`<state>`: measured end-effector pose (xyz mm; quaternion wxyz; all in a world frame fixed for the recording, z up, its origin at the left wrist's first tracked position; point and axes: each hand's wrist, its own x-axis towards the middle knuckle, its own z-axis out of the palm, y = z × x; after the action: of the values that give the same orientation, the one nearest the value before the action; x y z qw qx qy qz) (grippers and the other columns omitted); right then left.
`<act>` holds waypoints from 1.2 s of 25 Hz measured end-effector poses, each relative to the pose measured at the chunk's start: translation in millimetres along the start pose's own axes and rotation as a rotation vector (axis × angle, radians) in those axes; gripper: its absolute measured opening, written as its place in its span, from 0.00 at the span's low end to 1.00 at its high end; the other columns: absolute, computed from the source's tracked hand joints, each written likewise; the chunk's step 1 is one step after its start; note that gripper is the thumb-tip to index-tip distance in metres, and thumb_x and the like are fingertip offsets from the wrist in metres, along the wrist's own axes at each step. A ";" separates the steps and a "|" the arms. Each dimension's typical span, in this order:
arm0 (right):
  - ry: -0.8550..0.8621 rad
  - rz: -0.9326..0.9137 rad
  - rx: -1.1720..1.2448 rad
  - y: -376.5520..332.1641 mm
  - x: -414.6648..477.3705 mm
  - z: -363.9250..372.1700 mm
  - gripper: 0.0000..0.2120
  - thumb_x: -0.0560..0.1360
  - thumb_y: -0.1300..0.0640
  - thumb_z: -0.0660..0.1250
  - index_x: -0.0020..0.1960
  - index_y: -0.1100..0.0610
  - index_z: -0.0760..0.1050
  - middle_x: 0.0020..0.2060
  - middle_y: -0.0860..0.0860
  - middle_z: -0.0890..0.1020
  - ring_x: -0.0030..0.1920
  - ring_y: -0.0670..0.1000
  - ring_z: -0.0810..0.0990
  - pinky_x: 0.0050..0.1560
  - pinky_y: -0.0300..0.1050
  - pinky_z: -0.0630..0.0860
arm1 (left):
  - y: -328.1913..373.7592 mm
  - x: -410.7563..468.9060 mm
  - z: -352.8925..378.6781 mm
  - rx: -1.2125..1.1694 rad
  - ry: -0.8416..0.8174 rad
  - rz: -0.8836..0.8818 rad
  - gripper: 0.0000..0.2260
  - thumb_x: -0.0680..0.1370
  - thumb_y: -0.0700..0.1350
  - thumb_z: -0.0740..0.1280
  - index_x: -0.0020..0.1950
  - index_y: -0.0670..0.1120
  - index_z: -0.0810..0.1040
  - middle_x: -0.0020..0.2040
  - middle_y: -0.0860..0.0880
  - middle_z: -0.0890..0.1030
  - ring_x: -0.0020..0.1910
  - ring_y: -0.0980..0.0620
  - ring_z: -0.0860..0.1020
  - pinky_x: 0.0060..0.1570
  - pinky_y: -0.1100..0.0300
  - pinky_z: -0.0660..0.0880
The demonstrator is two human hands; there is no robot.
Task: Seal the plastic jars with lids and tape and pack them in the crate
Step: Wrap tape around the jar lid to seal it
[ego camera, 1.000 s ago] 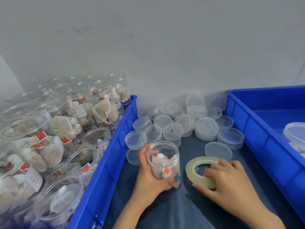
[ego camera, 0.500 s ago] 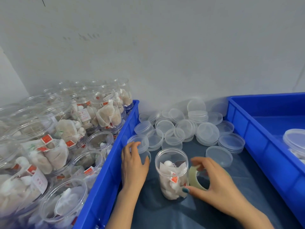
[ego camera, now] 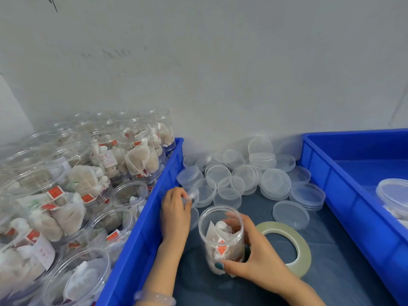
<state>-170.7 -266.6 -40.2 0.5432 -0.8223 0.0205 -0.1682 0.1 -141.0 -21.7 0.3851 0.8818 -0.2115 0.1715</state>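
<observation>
Right hand (ego camera: pixel 260 261) now round red-tagged jar (ego camera: pixel 217 237)

Pale grey plaster wall (ego camera: pixel 220 62) fills the upper half of my view, matte, meeting the work surface at the back. Thin dark scratch mark (ego camera: pixel 53 4) at its top left corner. Faint grey smudges (ego camera: pixel 114 53) in a loose row left of centre. Hairline crack (ego camera: pixel 397 107) runs down near the right edge. Dark blue-grey woven cloth (ego camera: pixel 342 272) covers the surface below me, lightly creased. Clear beaded bracelet (ego camera: pixel 154 298) on my wrist, at the bottom edge.
</observation>
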 end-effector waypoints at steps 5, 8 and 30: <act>0.026 -0.003 0.000 -1.6 -1.9 1.5 0.40 0.60 0.48 0.80 0.65 0.29 0.64 0.62 0.36 0.76 0.62 0.41 0.77 0.57 0.31 0.74 | 38.5 -12.8 -61.0 -0.827 0.052 -0.151 0.12 0.72 0.56 0.70 0.51 0.52 0.77 0.46 0.52 0.84 0.44 0.54 0.83 0.42 0.62 0.79; 0.040 -0.011 -0.028 -4.7 -2.3 2.7 0.41 0.61 0.48 0.80 0.67 0.33 0.65 0.62 0.38 0.77 0.60 0.43 0.79 0.56 0.36 0.77 | 49.5 -24.8 -80.3 -1.172 -0.293 -0.243 0.10 0.69 0.52 0.72 0.50 0.53 0.83 0.47 0.52 0.84 0.45 0.55 0.83 0.43 0.58 0.81; 0.438 -0.182 -0.612 -33.3 -14.0 0.2 0.41 0.60 0.34 0.70 0.71 0.39 0.65 0.53 0.41 0.72 0.42 0.39 0.77 0.32 0.38 0.75 | 78.8 -58.3 -45.7 -0.316 -0.517 0.138 0.19 0.74 0.70 0.50 0.64 0.72 0.63 0.66 0.65 0.67 0.68 0.62 0.66 0.66 0.54 0.70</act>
<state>-188.8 -249.8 -13.8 0.2383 -0.8895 0.1122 -0.3733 -95.7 -141.0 28.4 0.4383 0.8089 -0.3859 -0.0678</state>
